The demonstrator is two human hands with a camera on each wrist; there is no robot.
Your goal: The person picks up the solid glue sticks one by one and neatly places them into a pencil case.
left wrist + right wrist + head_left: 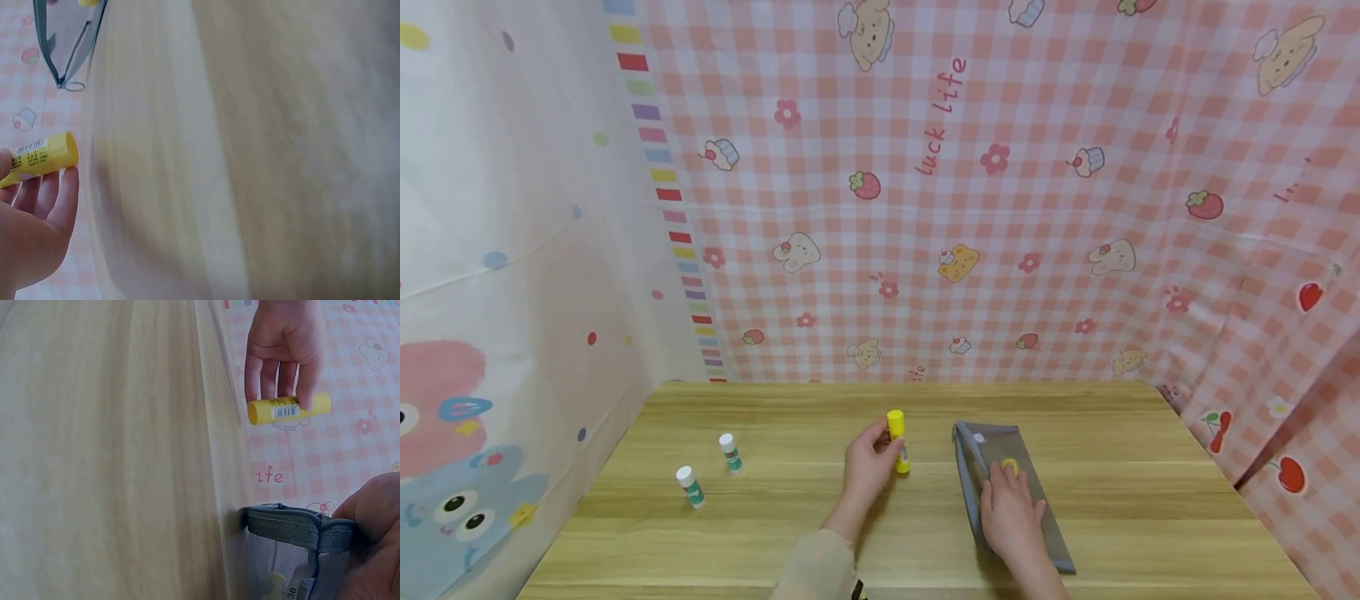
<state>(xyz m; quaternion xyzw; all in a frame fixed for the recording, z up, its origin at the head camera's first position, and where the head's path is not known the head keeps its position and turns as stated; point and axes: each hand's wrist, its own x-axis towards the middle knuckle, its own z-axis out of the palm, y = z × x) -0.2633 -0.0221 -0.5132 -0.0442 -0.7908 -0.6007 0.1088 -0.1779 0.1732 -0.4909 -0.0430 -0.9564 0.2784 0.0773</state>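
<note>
While the left hand [867,467] pinches a yellow glue stick [897,442], the right hand [1011,515] lies on a gray mesh zipper pouch [1045,508]

Seen from the wearer's head, a person works with bare hands at a wood-grain table [760,533]. The yellow glue stick is near the middle, almost upright, held between the left thumb and fingers; the right wrist view shows the barcode on its label. Whether its base touches the tabletop cannot be told. A beige sleeve [820,567] covers the left forearm.

Just to the right, the pouch stretches toward the person, its long opening parted on the side facing the glue stick. The right hand's fingers are spread over the mesh; whether the thumb also grips the edge cannot be told. A yellow item [1011,464] shows at the fingertips, and the right wrist view shows yellow through the mesh, too little to identify. A small ring [75,86] hangs at one end of the opening.

Well apart on the left stand two white-capped glue sticks [690,487] with green labels, near each other. Behind the table hangs pink checked fabric [917,225] printed with cupcakes, strawberries and "luck life"; white cartoon fabric [535,292] hangs at left.
</note>
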